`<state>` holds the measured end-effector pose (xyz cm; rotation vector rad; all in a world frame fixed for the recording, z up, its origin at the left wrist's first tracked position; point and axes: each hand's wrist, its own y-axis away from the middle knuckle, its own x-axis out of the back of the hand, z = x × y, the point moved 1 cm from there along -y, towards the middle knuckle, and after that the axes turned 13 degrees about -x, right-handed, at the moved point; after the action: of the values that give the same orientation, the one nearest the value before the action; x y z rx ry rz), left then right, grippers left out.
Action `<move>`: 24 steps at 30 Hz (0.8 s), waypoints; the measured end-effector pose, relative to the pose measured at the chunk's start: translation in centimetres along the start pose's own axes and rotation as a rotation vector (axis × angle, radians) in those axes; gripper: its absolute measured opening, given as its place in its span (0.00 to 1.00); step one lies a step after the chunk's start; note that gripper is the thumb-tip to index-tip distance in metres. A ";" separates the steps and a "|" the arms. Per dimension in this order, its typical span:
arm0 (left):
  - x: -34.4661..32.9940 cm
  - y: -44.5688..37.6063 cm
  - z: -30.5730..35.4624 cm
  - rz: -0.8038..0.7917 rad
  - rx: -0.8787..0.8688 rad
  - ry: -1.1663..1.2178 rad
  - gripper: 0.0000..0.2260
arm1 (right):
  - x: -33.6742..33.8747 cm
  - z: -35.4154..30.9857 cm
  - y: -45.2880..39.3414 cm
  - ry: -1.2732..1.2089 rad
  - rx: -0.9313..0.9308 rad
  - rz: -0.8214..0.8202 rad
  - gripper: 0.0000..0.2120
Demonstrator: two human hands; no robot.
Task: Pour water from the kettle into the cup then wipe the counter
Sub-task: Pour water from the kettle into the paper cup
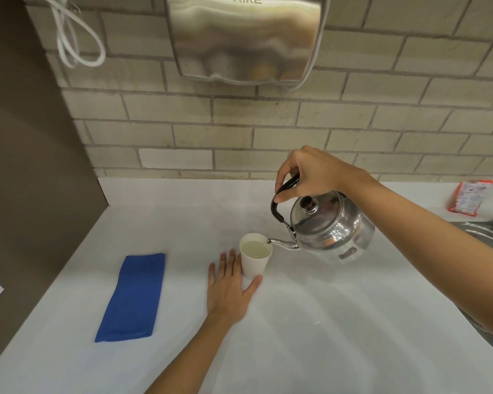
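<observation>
A steel kettle (332, 228) with a black handle hangs tilted to the left above the white counter (325, 322). My right hand (308, 172) grips its handle from above. The spout tip rests over the rim of a white paper cup (254, 260), which holds water nearly to the top. My left hand (228, 288) lies flat on the counter with fingers spread, thumb and index finger braced against the cup's base. A folded blue cloth (133, 297) lies on the counter to the left of that hand.
A steel hand dryer (245, 38) hangs on the brick wall above. A brown side panel (26, 166) bounds the counter on the left. A steel sink rim (484, 237) sits at the right, with an orange packet (467, 197) behind it. White cords (74, 38) dangle upper left.
</observation>
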<state>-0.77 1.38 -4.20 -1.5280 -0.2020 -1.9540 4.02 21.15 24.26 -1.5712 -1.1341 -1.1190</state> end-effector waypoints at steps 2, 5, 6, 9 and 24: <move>0.0 0.0 0.0 -0.008 0.000 -0.007 0.39 | 0.0 0.0 0.0 0.000 0.001 -0.003 0.14; -0.1 0.0 -0.1 -0.013 0.005 -0.013 0.39 | 0.0 -0.2 0.0 0.000 0.001 -0.005 0.14; -0.1 0.0 -0.1 -0.017 0.007 -0.014 0.39 | 0.1 -0.2 0.0 0.000 0.000 -0.007 0.14; -0.1 0.0 0.0 -0.025 0.010 -0.015 0.38 | 0.1 -0.1 -0.1 -0.004 -0.007 -0.010 0.14; 0.1 -0.1 0.1 -0.017 0.010 -0.015 0.37 | -0.1 -0.3 -0.2 0.018 0.016 -0.019 0.12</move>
<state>-0.76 1.44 -4.09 -1.5399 -0.2316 -1.9523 3.73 20.89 24.28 -1.5382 -1.1461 -1.1317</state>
